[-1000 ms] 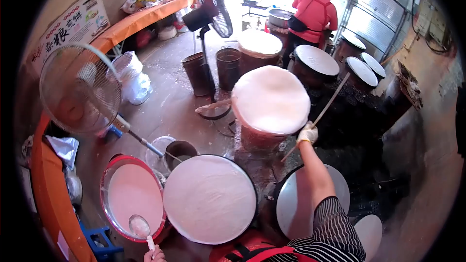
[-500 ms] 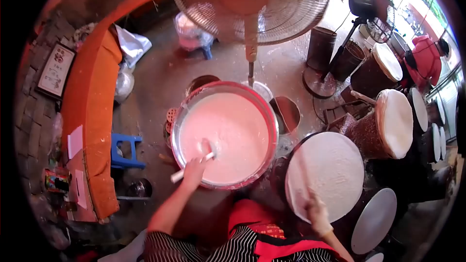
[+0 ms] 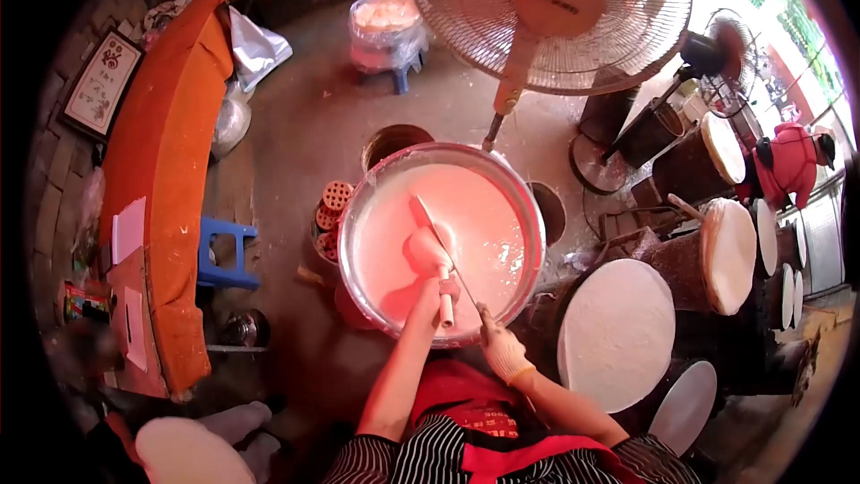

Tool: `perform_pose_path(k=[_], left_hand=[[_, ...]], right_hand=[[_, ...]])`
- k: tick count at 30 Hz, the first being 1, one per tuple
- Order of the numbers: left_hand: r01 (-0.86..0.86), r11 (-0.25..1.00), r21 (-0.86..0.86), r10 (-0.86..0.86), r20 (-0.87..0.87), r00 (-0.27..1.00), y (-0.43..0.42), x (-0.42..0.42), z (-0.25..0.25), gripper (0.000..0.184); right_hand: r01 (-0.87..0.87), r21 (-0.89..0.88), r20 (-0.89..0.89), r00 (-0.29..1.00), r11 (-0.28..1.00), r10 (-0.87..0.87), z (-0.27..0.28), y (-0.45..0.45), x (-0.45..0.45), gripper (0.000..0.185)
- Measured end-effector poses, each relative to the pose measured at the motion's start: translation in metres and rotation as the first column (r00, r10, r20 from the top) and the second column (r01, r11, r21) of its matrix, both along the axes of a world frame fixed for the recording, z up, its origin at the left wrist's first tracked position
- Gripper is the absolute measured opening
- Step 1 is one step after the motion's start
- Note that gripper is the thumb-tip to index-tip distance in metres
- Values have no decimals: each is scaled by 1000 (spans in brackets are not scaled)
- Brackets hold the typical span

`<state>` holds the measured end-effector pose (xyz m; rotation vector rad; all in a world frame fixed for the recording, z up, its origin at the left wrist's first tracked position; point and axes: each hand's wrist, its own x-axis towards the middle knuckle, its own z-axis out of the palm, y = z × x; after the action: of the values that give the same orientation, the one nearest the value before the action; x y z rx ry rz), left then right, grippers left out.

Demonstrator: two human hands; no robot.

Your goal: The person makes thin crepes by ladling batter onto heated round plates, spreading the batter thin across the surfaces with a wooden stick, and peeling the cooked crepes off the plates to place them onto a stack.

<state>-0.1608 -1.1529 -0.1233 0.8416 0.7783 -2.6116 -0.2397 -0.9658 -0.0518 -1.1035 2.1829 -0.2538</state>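
Observation:
A wide metal pot point(image 3: 530, 188) filled with pale liquid batter point(image 3: 484, 215) stands in front of me. Over it, my left hand point(image 3: 448, 289) is closed around the handle of a ladle point(image 3: 426, 251), whose bowl is just above or at the batter; which one I cannot tell. A light glove covers my right hand point(image 3: 503, 350), which grips a long thin flat stick point(image 3: 457, 271) at the pot's near rim. The stick slants across the ladle, its far end over the batter. Right of the pot, a round griddle top point(image 3: 618, 332) carries a pale layer.
A pedestal fan point(image 3: 555, 9) stands beyond the pot. Several more round pale-topped drums, including one drum point(image 3: 727, 255), line the right side. Perforated briquettes point(image 3: 337, 194) and a blue stool point(image 3: 228, 253) are at left. A person in red point(image 3: 793, 161) is at far right; a pale disc point(image 3: 190, 453) is lower left.
My right hand has brought the stick from the griddle over to the pot, where it crosses the ladle. My left hand has shifted right with the ladle. The view has shifted, and the pale disc has appeared.

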Motion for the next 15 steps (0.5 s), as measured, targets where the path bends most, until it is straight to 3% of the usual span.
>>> perform_pose_path(k=[4, 6, 8, 10, 12, 15], left_hand=[[-253, 908, -335, 218, -137, 966, 43, -10, 63, 19], [-290, 896, -335, 209, -259, 943, 58, -4, 110, 22], [-297, 891, -344, 234, -214, 948, 72, -3, 157, 20], [-179, 807, -563, 122, -138, 983, 73, 2, 203, 18], [-123, 802, -585, 111, -57, 992, 88, 7, 277, 21], [30, 521, -853, 192, 151, 970, 100, 16, 356, 30]], right_hand=[[-12, -64, 16, 1000, 998, 13, 49, 68, -2, 61], [-46, -158, 23, 998, 986, 51, 62, 100, -7, 63], [-81, -277, 8, 996, 957, 87, 71, 131, -12, 63], [-111, -276, -20, 994, 955, 110, 97, 153, -16, 64], [-153, -527, -35, 987, 836, 158, 103, 172, -25, 66], [-195, -603, -121, 981, 774, 152, 144, 181, -37, 62]])
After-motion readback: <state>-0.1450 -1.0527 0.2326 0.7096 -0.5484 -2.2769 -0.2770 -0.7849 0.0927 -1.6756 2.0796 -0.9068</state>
